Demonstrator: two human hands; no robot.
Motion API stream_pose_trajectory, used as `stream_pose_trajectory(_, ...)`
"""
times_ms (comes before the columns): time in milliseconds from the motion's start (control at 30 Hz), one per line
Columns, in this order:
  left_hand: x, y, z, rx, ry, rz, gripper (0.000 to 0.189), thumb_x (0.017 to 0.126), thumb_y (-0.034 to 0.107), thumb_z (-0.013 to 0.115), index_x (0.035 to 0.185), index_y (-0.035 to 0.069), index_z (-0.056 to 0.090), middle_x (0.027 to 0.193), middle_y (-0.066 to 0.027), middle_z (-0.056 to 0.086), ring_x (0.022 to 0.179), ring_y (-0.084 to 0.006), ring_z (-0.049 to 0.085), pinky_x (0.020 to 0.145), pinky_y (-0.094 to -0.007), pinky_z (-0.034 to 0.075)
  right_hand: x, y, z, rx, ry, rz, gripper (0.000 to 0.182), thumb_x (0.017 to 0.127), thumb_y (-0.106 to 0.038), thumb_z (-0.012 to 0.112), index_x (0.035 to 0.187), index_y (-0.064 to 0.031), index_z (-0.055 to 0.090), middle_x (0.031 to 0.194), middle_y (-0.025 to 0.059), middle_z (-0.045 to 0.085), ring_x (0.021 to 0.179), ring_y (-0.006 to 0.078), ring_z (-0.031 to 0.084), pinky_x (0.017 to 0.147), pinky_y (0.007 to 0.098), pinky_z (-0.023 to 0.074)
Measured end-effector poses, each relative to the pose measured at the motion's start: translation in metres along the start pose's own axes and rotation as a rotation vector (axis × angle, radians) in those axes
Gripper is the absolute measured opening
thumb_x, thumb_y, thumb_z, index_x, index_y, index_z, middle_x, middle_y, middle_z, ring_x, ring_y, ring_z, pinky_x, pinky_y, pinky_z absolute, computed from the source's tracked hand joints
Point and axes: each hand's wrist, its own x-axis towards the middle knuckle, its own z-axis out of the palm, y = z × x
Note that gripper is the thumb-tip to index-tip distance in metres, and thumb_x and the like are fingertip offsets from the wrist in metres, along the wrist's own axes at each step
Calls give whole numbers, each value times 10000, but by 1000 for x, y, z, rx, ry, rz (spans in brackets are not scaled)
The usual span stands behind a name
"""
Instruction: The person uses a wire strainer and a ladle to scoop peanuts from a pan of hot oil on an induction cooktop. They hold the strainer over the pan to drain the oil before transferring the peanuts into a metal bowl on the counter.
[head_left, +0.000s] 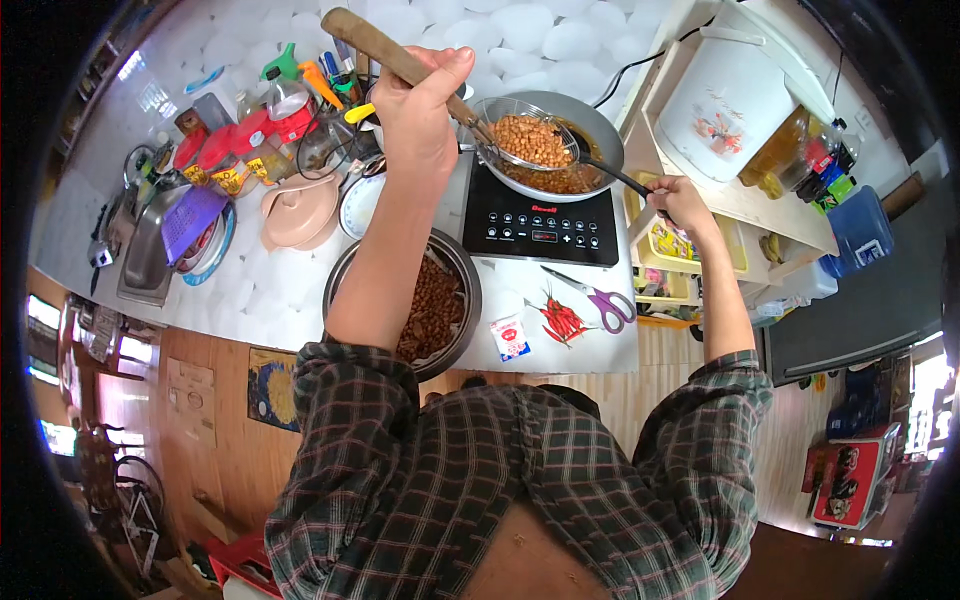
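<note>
My left hand (420, 94) grips the wooden handle (367, 41) of a wire skimmer (495, 112). Golden peanuts (529, 141) fill the skimmer's basket, which is over a wok (609, 124) of brown oil. More peanuts show in the oil below. In my right hand (681, 202) is the black handle of a cooking utensil (619, 177). Its far end meets the skimmer's rim; the head's shape is hard to make out. Under the wok is a black induction cooker (540, 244). Partly behind my left forearm, a dark round pot (472, 307) holds browned nuts (431, 319).
Purple-handled scissors (613, 309), red chillies (562, 319) and a small packet (510, 337) lie near the counter's front edge. Leftward are a pink lidded bowl (300, 210), red-lidded jars (221, 154) and a sink (146, 247). A shelf (780, 225) stands at right.
</note>
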Motion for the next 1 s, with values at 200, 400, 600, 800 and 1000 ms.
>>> stream_pose_trajectory(200, 9, -13, 0, -41, 85, 33, 264, 667, -59, 708, 753, 47, 481, 789, -85, 559, 799, -173, 536, 773, -304, 417, 6, -7, 7, -695, 354, -35, 271, 733, -163, 623, 1002, -165, 653, 887, 153, 648, 866, 303, 622, 773, 391, 486)
stream_pose_trajectory(400, 14, -14, 1, -62, 28, 43, 275, 658, -55, 714, 742, 56, 477, 783, -83, 554, 788, -166, 530, 774, -296, 410, 16, -5, 16, -870, 328, -67, 262, 735, -149, 618, 995, -150, 652, 869, 154, 651, 836, 298, 629, 760, 393, 497)
stream_pose_trajectory(600, 14, -11, -1, -37, 7, 48, 281, 647, -28, 728, 737, 62, 478, 788, -79, 550, 773, -162, 518, 775, -304, 404, 17, -11, 21, -649, 193, -115, 265, 707, -162, 643, 968, -136, 673, 871, 161, 653, 808, 306, 632, 732, 381, 497)
stream_pose_trajectory(800, 16, -10, -2, -23, -11, 40, 240, 687, -56, 695, 714, 80, 499, 747, -48, 554, 750, -149, 519, 721, -267, 402, 28, -13, 30, -509, 28, -147, 243, 690, -144, 644, 926, -105, 683, 839, 167, 653, 814, 295, 632, 752, 363, 493)
stream_pose_trajectory(1000, 19, -7, -3, 4, -35, 39, 237, 688, -58, 693, 717, 76, 499, 740, -44, 541, 748, -147, 511, 728, -268, 395, 28, -25, 43, -240, -132, -69, 247, 710, -61, 649, 955, -40, 665, 627, 84, 600, 505, 155, 550, 471, 299, 442)
